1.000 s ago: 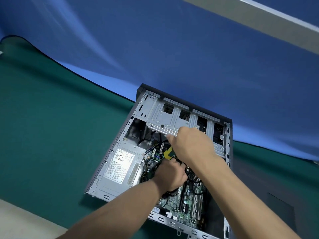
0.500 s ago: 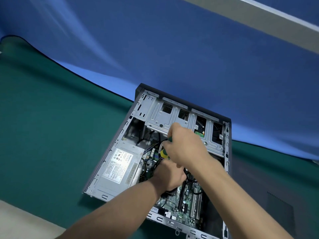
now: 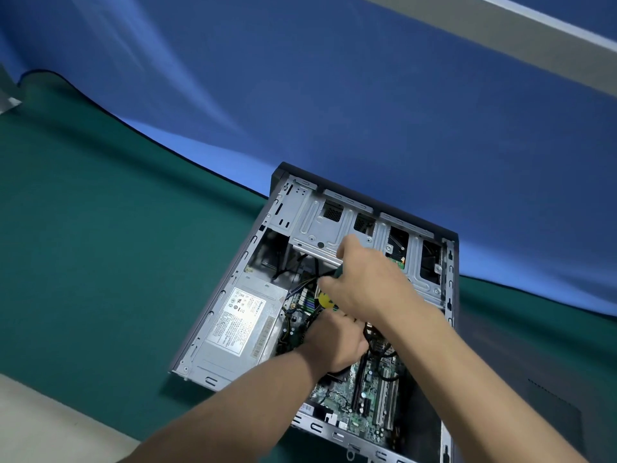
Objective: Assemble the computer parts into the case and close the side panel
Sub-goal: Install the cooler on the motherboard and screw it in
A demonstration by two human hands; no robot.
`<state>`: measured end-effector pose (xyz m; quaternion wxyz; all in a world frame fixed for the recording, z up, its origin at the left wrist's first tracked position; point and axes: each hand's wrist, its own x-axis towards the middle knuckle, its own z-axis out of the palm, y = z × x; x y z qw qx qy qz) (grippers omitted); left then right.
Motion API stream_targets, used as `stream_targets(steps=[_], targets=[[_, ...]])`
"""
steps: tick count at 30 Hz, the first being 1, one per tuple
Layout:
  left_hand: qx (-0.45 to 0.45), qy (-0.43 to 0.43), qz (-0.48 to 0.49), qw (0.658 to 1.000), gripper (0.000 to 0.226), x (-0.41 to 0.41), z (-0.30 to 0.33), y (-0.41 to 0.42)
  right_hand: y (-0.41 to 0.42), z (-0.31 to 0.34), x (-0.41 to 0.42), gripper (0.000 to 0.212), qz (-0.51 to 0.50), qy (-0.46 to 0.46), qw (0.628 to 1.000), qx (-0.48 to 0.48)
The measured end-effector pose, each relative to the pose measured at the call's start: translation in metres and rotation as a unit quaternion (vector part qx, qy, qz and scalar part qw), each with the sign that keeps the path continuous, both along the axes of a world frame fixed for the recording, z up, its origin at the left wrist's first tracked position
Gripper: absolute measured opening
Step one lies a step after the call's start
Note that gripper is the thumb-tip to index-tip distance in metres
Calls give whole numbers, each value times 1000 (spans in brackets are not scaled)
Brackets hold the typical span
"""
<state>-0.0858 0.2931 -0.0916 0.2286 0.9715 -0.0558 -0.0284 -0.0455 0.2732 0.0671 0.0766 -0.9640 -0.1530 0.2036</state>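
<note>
Your right hand has crept further along, fingers clamped on the yellow-and-green screwdriver; left hand, fingers unclear, inside the open grey metal computer case; panel unfitted.

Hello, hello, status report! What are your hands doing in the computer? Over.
Right hand grips a yellow-and-green screwdriver. Left hand curled down by the motherboard, grip unclear. Case open, side panel not on. Black cables around the hands.
</note>
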Motion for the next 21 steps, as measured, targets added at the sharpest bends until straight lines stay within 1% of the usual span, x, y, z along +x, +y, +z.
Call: stream_targets(steps=[1,2,3,4,5,6,7,8,9,10,11,12,13,15,16,17,18,19,20,21], targets=[[-2,-20,-17,1000,26,0,-14,-1,0,0,1,27,3,29,1000,4],[-31,2,-21,999,23,2,-12,0,-2,0,1,25,5,36,999,11],[-35,-19,-35,999,21,2,-19,-1,-3,-2,2,20,5,19,1000,9],[-21,-7,-50,999,21,3,-17,2,-2,-2,2,17,2,-12,1000,-5],[-8,-47,-53,997,26,5,-22,1,-1,-2,1,19,-3,-41,999,-23],[-5,-44,-58,997,31,4,-20,-2,0,-1,1,21,-2,-59,998,-36],[7,-25,-65,998,30,4,-17,-2,0,-1,2,22,-3,-54,998,-33],[29,-12,-70,997,24,5,-14,-1,0,-1,3,23,-3,-26,999,-22],[52,-39,-76,995,19,6,-19,0,0,0,4,25,-6,17,1000,-11],[62,-31,-88,994,17,6,-19,0,-1,0,4,27,-7,46,999,2],[56,-13,-95,994,14,5,-20,-1,-1,-1,4,26,-9,50,999,15],[47,23,-106,993,15,5,-22,0,-3,-3,4,22,-16,30,999,21],[27,52,-111,992,21,6,-21,1,-4,-5,4,21,-28,-7,999,16],[25,40,-104,993,31,8,-19,1,-5,-5,3,25,-28,-86,996,-25],[38,34,-112,992,29,10,-17,2,-7,-4,4,27,-24,-88,995,-30],[47,32,-124,991,22,10,-16,2,-9,-3,5,27,-21,-60,998,-24],[38,41,-133,990,15,7,-14,3,-10,-2,6,28,-18,-15,1000,-9],[29,32,-135,990,14,6,-13,2,-10,0,7,29,-15,27,1000,3],[27,22,-136,990,14,6,-14,2,-10,0,6,30,-12,46,999,13],[22,6,-121,992,17,7,-17,2,-9,-2,5,27,-11,36,999,23]])
